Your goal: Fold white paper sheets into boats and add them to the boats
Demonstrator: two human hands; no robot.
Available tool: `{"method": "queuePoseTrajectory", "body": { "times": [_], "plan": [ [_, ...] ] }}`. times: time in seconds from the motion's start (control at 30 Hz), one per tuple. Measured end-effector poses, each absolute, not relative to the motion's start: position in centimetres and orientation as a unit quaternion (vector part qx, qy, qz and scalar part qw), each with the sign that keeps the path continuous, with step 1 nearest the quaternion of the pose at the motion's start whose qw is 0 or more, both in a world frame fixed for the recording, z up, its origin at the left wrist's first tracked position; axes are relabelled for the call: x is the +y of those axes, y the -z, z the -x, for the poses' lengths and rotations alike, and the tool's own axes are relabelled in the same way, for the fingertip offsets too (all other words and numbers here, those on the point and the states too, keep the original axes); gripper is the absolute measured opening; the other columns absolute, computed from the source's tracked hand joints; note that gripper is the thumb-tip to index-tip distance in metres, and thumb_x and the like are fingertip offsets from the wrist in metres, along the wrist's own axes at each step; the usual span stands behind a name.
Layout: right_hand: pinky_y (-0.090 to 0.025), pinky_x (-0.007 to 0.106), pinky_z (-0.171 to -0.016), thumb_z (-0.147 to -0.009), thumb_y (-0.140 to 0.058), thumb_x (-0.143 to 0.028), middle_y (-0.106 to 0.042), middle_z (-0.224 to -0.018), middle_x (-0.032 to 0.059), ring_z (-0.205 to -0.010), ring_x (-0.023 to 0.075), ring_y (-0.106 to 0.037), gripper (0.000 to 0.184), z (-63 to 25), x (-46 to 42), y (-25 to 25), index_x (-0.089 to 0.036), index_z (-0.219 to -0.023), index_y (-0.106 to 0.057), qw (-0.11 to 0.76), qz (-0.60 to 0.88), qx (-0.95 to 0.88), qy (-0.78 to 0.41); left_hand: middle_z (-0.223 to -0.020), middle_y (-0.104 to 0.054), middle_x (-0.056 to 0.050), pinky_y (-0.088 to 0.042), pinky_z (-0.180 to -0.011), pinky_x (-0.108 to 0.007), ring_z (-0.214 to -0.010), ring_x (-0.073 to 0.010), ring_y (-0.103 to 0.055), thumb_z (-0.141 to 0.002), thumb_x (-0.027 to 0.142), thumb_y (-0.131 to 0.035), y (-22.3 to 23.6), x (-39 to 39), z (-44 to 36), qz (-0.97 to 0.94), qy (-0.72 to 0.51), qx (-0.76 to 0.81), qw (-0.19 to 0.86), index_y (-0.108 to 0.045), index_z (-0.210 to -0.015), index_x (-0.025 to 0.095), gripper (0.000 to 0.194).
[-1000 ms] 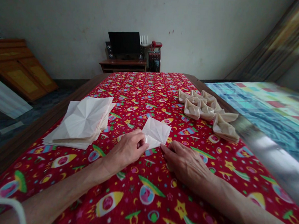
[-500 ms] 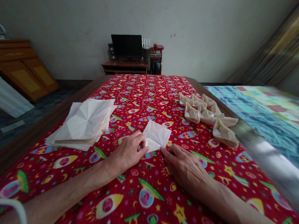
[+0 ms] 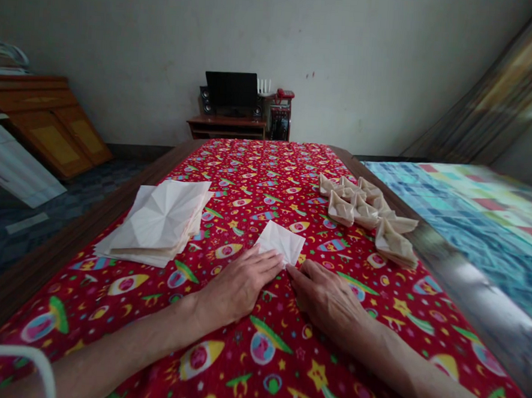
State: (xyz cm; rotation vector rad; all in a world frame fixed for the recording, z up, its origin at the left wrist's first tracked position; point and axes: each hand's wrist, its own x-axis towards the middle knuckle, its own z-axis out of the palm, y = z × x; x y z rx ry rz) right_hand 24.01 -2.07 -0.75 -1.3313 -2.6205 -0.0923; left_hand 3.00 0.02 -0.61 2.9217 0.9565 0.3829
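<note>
The fingers of your left hand [image 3: 243, 278] lie extended and close together, flat over the near-left edge of a creased white sheet [image 3: 284, 239], pressing rather than gripping. Your right hand [image 3: 326, 293] rests its index fingertip on the sheet's near corner, almost touching the left fingertips; its other fingers curl under, and you cannot tell whether they pinch anything. The sheet lies at twelve o'clock from your hands, on the red patterned cloth [image 3: 244, 185] covering the worktop [image 3: 463, 283].

Taking the sheet as centre, your stack of creased papers [image 3: 166, 217] sits at nine o'clock, well apart. The folded paper shapes [image 3: 360, 205] cluster at two o'clock, the nearest bunch reaching round to three. Farther out, a black monitor [image 3: 231, 92] stands at eleven o'clock, a wooden cabinet [image 3: 49, 126] at ten.
</note>
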Motion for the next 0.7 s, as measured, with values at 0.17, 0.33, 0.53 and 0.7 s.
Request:
{"method": "queuePoseTrajectory", "body": {
  "times": [0.17, 0.33, 0.53, 0.7],
  "plan": [
    [-0.026, 0.026, -0.053, -0.084, -0.046, -0.008, -0.054, -0.081, 0.0028, -0.063, 0.0130, -0.048, 0.020, -24.2, -2.1, 0.7, -0.019, -0.097, -0.057, 0.100, 0.451, -0.887, 0.012, -0.147, -0.036, -0.009, -0.022, -0.113, -0.044, -0.138, -0.0212, -0.028, -0.085, 0.011, -0.040, -0.3, -1.0, -2.8, -0.942, -0.087, 0.322, 0.029, -0.031, -0.141, 0.013, 0.056],
    [-0.027, 0.025, -0.053, -0.087, -0.044, -0.011, -0.054, -0.083, 0.0030, -0.065, 0.0127, -0.049, 0.020, -24.4, -2.1, 0.7, -0.019, -0.101, -0.057, 0.114, 0.447, -0.887, 0.000, -0.148, -0.034, -0.005, -0.017, -0.115, -0.043, -0.138, -0.0196, -0.027, -0.093, 0.025, -0.039, -0.4, -1.1, -2.3, -0.940, -0.081, 0.330, 0.026, -0.031, -0.142, 0.019, 0.049],
    [-0.026, 0.025, -0.051, -0.090, -0.045, -0.014, -0.054, -0.082, 0.0028, -0.063, 0.0121, -0.049, 0.019, -24.4, -2.0, 0.8, -0.019, -0.103, -0.057, 0.113, 0.447, -0.887, 0.006, -0.146, -0.038, -0.004, -0.022, -0.112, -0.043, -0.136, -0.0195, -0.033, -0.096, 0.033, -0.037, -0.1, -1.5, -1.4, -0.934, -0.080, 0.347, 0.005, -0.037, -0.139, 0.022, 0.044],
    [-0.027, 0.026, -0.052, -0.090, -0.045, -0.018, -0.055, -0.081, 0.0035, -0.064, 0.0129, -0.049, 0.017, -24.3, -2.0, 0.5, -0.018, -0.101, -0.059, 0.097, 0.454, -0.886, 0.016, -0.146, -0.039, -0.004, -0.021, -0.113, -0.043, -0.135, -0.0186, -0.035, -0.095, 0.025, -0.040, -0.3, -2.0, -0.3, -0.935, -0.074, 0.348, -0.008, -0.037, -0.138, 0.022, 0.043]
  ]
}}
